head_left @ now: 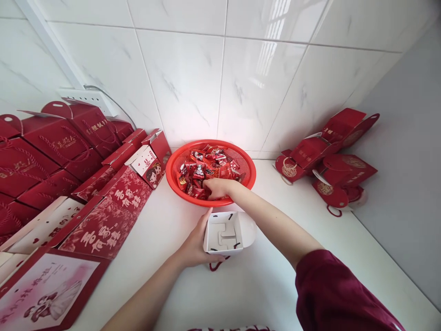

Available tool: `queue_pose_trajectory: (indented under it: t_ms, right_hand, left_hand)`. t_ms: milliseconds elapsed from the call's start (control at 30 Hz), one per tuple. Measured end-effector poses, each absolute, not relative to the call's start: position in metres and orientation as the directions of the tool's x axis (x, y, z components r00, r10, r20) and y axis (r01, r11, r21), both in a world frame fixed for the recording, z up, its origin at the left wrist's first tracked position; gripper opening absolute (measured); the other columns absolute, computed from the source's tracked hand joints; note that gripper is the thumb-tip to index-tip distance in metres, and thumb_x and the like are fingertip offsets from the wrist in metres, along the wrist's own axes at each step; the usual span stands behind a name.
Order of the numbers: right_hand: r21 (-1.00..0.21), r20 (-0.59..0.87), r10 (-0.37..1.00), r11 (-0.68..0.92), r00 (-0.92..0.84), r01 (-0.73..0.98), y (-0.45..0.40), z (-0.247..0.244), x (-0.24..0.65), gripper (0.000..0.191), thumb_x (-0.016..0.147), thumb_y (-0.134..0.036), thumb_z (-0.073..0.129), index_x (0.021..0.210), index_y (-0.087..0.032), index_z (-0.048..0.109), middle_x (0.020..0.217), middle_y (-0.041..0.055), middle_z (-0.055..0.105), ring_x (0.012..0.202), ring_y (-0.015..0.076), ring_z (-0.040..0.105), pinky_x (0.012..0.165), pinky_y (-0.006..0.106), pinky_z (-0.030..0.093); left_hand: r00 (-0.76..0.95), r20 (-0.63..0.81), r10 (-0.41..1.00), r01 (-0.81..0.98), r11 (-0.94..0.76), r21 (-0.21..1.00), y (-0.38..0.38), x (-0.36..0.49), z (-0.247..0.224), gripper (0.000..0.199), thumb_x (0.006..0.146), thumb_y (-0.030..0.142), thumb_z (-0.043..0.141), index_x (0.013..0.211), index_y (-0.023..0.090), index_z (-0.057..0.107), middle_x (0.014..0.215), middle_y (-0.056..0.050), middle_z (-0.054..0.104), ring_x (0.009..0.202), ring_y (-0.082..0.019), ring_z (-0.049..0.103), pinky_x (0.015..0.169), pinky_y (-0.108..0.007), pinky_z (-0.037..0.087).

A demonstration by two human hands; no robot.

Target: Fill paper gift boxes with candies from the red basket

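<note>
White box (223, 233) in left grip (195, 243), candies (200, 171) against right grip (219, 187).

Bright, soft light throws barred glare on the wall tiles (268, 64).

A white tabletop (275, 289) carries everything. A red plastic basket (251, 172) stands near its back edge, between closely packed printed boxes (99, 225) on the left and clustered red cartons (347, 172) on the right.
</note>
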State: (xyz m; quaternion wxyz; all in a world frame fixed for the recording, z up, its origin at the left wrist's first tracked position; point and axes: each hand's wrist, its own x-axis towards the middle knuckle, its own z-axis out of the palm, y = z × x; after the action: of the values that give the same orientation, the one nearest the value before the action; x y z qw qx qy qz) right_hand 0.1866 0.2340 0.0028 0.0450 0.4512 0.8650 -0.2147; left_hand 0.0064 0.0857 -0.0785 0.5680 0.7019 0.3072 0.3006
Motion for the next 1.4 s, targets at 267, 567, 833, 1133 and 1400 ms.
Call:
queue_pose_trajectory:
  t_ms: [267, 567, 833, 1133, 1400]
  right_hand:
    - [-0.338, -0.218, 0.759, 0.531, -0.613, 0.777, 0.233, 0.005, 0.183, 0.036, 0.074, -0.039, 0.073, 0.099, -0.018, 0.059, 0.097, 0.0082, 0.07, 0.077, 0.02, 0.065, 0.056, 0.023, 0.041]
    - [-0.403, -0.048, 0.744, 0.596, -0.666, 0.695, 0.233, 0.005, 0.185, 0.021, 0.081, -0.014, 0.065, 0.101, -0.017, 0.067, 0.093, 0.0042, 0.072, 0.079, 0.0156, 0.064, 0.068, 0.022, 0.043]
    - [-0.458, 0.132, 0.813, 0.557, -0.567, 0.693, 0.232, 0.01, 0.197, 0.022, 0.081, -0.004, 0.059, 0.092, -0.015, 0.074, 0.096, 0.0068, 0.076, 0.088, 0.019, 0.068, 0.088, 0.028, 0.046]
    - [-0.624, 0.41, 0.85, 0.525, -0.33, 0.578, 0.164, 0.028, 0.239, 0.013, 0.09, -0.018, 0.059, 0.099, -0.018, 0.069, 0.104, 0.0056, 0.073, 0.094, 0.0171, 0.069, 0.086, 0.03, 0.052]
    - [-0.806, 0.554, 0.829, 0.558, -0.078, 0.197, 0.116, 0.053, 0.234, 0.008, 0.085, -0.029, 0.07, 0.088, -0.021, 0.071, 0.088, 0.0041, 0.072, 0.076, 0.0169, 0.066, 0.07, 0.031, 0.055]
  left_hand:
    - [0.66, 0.124, 0.741, 0.08, -0.234, 0.969, 0.086, 0.006, -0.075, 0.133, 0.058, 0.039, 0.09, 0.153, 0.044, -0.002, 0.157, -0.009, 0.03, 0.143, -0.037, 0.03, 0.114, -0.062, 0.029]
    - [0.659, 0.129, 0.741, 0.096, -0.252, 0.963, 0.086, 0.005, -0.072, 0.132, 0.057, 0.04, 0.09, 0.154, 0.041, 0.001, 0.158, -0.011, 0.027, 0.145, -0.034, 0.027, 0.116, -0.059, 0.024]
    - [0.676, 0.102, 0.73, 0.099, -0.227, 0.969, 0.083, 0.006, -0.069, 0.133, 0.058, 0.041, 0.09, 0.154, 0.04, -0.002, 0.159, -0.012, 0.025, 0.145, -0.035, 0.028, 0.115, -0.058, 0.028]
    - [0.7, -0.054, 0.712, 0.435, -0.366, 0.823, 0.091, -0.033, -0.001, 0.101, 0.069, 0.049, 0.081, 0.153, 0.032, 0.028, 0.153, -0.01, 0.039, 0.141, -0.036, 0.036, 0.115, -0.05, 0.033]
    - [0.429, -0.042, 0.902, 0.587, -0.243, 0.772, 0.101, -0.016, 0.091, 0.039, 0.085, 0.052, 0.063, 0.105, 0.022, 0.073, 0.102, -0.006, 0.074, 0.096, -0.023, 0.069, 0.089, -0.035, 0.055]
